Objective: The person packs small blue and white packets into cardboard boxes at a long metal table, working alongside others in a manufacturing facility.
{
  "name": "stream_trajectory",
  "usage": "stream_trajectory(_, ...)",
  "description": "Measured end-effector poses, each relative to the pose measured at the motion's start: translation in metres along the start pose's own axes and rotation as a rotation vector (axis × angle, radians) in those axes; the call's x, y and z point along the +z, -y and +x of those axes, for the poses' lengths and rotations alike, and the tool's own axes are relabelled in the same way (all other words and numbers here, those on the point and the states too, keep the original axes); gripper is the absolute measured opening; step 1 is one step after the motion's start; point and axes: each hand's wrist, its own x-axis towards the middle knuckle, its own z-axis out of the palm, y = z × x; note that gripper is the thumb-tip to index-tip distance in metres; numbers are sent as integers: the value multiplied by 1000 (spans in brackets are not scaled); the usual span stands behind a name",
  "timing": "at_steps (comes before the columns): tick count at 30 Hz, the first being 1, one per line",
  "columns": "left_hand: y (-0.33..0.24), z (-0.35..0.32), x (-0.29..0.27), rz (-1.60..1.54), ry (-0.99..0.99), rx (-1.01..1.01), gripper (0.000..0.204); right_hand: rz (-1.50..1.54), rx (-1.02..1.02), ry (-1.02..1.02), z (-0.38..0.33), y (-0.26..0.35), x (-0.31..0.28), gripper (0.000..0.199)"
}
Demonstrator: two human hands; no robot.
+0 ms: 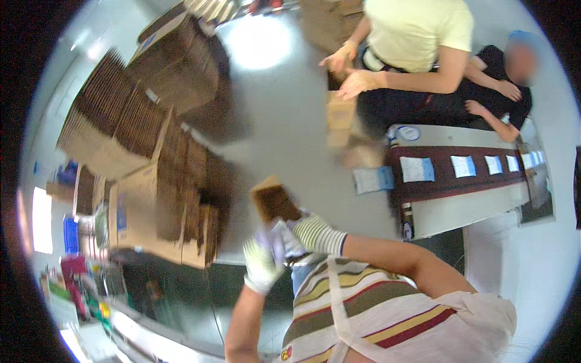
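My left hand (262,261), in a white glove with purple at the fingers, is smeared by motion. Beside it is my right hand (319,235), in a green-and-white striped glove, fingers curled inward. Between the two, in front of my body, I grip a shiny silver-white packet (289,243); its print and outline are blurred. Just beyond my hands stands an open cardboard box (264,186), its inside dark brown. Whether the packet touches the box I cannot make out.
At right a dark conveyor belt (445,189) carries several white-and-blue packets (417,169); one packet (373,179) lies at its near end. A co-worker in yellow (417,36) handles a carton (341,112). Another person sits behind the belt. Flattened cardboard stacks (130,212) stand left.
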Motion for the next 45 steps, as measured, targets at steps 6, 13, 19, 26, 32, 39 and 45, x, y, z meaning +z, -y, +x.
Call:
stream_trajectory(6, 80, 52, 14, 77, 486, -128, 37, -179, -63, 147, 8, 8, -3, 46)
stream_trajectory(13, 72, 87, 40, 287, 812, -256, 39, 102, -53, 25, -7, -11, -5, 63)
stream_trajectory(19, 85, 88, 55, 556, 1112, 23, 41, 219, -175, -133, -33, -9, -17, 46)
stream_trajectory(26, 69, 101, 42, 555, 1307, -1, 38, 202, -87, -300, -49, 3, 25, 30)
stream_trajectory(32, 86, 105, 55, 641, 1394, -315, 27, 253, 14, 62, -29, 12, 22, 37)
stream_trajectory(39, 134, 76, 80, 680, 935, -299, 40, 42, -276, -210, -33, 14, 18, 39)
stream_trajectory(45, 69, 97, 33, 665, 1364, -149, 47, 128, -352, -329, -40, 8, 19, 31)
